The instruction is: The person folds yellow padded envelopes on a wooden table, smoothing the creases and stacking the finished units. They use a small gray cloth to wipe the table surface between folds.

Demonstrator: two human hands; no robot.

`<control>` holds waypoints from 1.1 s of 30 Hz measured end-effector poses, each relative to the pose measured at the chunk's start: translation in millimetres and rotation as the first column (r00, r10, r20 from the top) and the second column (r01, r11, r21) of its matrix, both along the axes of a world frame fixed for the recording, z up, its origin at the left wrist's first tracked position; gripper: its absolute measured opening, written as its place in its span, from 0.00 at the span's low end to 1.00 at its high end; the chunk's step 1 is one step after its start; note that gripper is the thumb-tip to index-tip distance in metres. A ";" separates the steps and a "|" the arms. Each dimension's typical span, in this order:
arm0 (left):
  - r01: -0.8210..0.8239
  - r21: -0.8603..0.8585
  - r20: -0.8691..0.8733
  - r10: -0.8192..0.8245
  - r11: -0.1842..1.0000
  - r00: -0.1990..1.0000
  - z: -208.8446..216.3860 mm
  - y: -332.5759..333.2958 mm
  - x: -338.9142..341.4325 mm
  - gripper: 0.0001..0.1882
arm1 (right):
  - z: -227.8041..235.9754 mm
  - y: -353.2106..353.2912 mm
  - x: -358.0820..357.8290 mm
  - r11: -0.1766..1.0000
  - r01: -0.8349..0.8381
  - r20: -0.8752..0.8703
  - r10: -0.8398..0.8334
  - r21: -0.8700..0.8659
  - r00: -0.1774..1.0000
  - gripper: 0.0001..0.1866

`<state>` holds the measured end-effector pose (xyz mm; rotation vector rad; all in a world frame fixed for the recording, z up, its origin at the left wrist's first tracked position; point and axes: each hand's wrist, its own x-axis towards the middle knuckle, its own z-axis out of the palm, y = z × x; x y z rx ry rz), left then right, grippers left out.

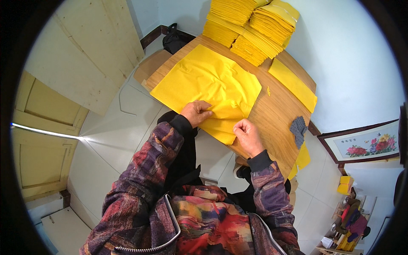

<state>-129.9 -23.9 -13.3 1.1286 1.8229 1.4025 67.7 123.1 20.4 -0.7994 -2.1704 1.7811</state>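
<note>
Patterned jacket (140,187), yellow sheet (208,80) under left hand (196,113)

The only writing that shows is a short row of small, dark characters (349,141) on the framed picture (331,147) to the right of the table (276,123). The row runs across the pale ground in the part of the picture toward the table, just above a red flower (356,151). The characters are printed small and sit in a single line, apart from the flower and the frame's dark edge.
</note>
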 end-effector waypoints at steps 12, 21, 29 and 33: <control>0.114 -0.070 -0.058 -0.118 0.991 0.991 17.7 -5.0 -1.9 0.17 | 24.3 -5.7 -26.2 0.967 0.097 -0.165 -0.058 0.235 0.985 0.03; 0.055 0.111 -0.426 -0.003 0.992 0.905 4.0 -5.6 8.9 0.13 | 28.7 -7.4 -32.8 0.967 0.210 -0.298 -0.160 0.143 0.941 0.02; 0.008 -0.081 -0.063 -0.013 0.997 0.998 7.8 -0.7 2.1 0.10 | 12.7 -33.2 30.0 0.718 -0.041 -0.026 0.083 0.695 0.996 0.09; -0.001 0.067 -0.093 0.007 0.998 0.996 5.6 0.3 4.1 0.08 | 2.5 -34.7 29.1 0.622 -0.092 0.029 0.111 0.777 0.993 0.09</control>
